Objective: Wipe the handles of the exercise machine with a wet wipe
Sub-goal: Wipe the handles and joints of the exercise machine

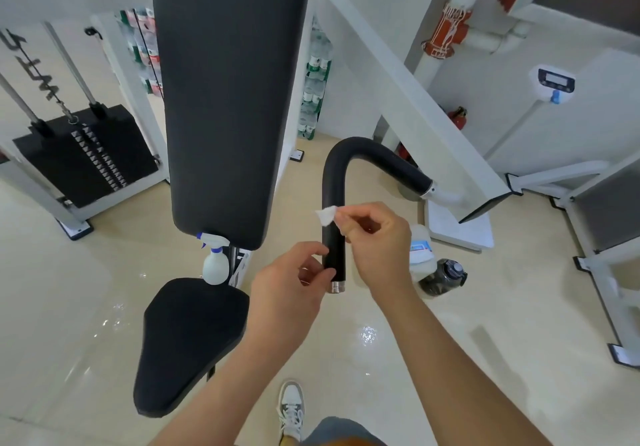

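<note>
Setting: gym. Evidence: black weight stack [86, 154] on chrome guide rods [74, 64]; padded backrest [225, 99] and seat [187, 341]; foam-covered handle [374, 158]; white machine frames [398, 74]; upright weighing scale [554, 81]; glossy tiled floor [52, 307].

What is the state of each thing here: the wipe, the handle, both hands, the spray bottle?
wet wipe, crumpled, pinched.
right hand, pinches the wet wipe at the handle.
handle, met by the wet wipe on its straight part.
left hand, fingertips at the handle's lower end; grip unclear.
spray bottle, upright, behind the seat.
</note>
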Tool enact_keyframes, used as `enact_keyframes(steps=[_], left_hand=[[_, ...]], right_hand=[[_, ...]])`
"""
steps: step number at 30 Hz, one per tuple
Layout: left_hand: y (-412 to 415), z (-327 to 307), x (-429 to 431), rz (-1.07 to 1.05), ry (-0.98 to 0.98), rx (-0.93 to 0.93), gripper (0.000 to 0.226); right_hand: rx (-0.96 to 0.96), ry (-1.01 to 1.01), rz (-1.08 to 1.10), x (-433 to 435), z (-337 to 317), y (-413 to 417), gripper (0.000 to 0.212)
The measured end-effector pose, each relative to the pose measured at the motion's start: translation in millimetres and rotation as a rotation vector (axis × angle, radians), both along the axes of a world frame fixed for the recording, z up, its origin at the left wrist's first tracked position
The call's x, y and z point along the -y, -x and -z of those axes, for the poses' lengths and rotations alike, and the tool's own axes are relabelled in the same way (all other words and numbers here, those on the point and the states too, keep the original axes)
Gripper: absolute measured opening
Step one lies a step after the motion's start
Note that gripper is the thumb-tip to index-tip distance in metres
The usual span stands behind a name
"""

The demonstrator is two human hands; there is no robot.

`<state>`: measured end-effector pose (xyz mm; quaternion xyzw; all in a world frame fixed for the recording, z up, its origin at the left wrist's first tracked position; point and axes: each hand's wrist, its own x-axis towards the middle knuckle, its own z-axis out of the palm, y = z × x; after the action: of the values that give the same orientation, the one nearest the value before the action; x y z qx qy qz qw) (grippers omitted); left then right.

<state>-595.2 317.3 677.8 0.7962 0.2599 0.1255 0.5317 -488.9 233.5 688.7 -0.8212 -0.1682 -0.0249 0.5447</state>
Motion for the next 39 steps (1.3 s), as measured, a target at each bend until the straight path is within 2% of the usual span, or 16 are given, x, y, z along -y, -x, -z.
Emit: enact_keyframes(steps=[3,5,9,12,14,19,22,24,26,29,31,33,36,39], left_hand=[[0,-3,-1,-0.005,0.041,-0.003,0.026],[-2,-2,-2,0.002,-0.003,0.022,0.023],[-11,0,-7,0.0,-0.13,0.042,0.021],[-13,-5,-8,-0.053,-0.137,0.092,0.018],[-14,-6,-6,-0.078,-0.127,0.112,0.021],[-18,-7,-3,-0.057,-0.097,0.128,0.028],[-20,-13,-6,-0.12,-0.162,0.242,0.026],[-25,-12,-7,-0.137,-0.131,0.235,0.021],[-31,-13,-3,-0.145,-0.025,0.206,0.017],[-39,-15,3,-0.194,0.049,0.21,0.012],[-47,-18,0,-0.247,0.135,0.197,0.01],[-57,-23,-9,-0.273,0.256,0.183,0.01],[-66,-28,-18,-0.276,0.37,0.203,0.011],[-61,-24,-11,-0.257,0.196,0.19,0.016]], right_hand=[[0.055,0.07,-0.088,18,9,28,0.015],[0.057,0.109,-0.124,22,7,32,0.013],[0.137,0.159,-0.029,1,-1,3,0.002],[0.192,0.264,-0.123,10,3,23,0.004],[0.193,0.289,-0.185,15,3,29,0.007],[0.2,0.249,-0.029,-10,-9,-3,0.005],[0.161,0.334,-0.122,-5,-7,9,0.009],[0.128,0.359,-0.158,-3,-8,7,0.01],[0.068,0.306,-0.189,2,-13,-3,0.011],[-0.108,0.107,-0.273,15,-16,-7,0.013],[-0.128,0.046,-0.213,19,-10,-4,0.01],[-0.083,0.052,-0.102,16,-4,-2,0.007],[0.123,0.154,-0.072,8,-3,-3,0.007],[0.258,0.227,-0.15,7,-7,-6,0.025]])
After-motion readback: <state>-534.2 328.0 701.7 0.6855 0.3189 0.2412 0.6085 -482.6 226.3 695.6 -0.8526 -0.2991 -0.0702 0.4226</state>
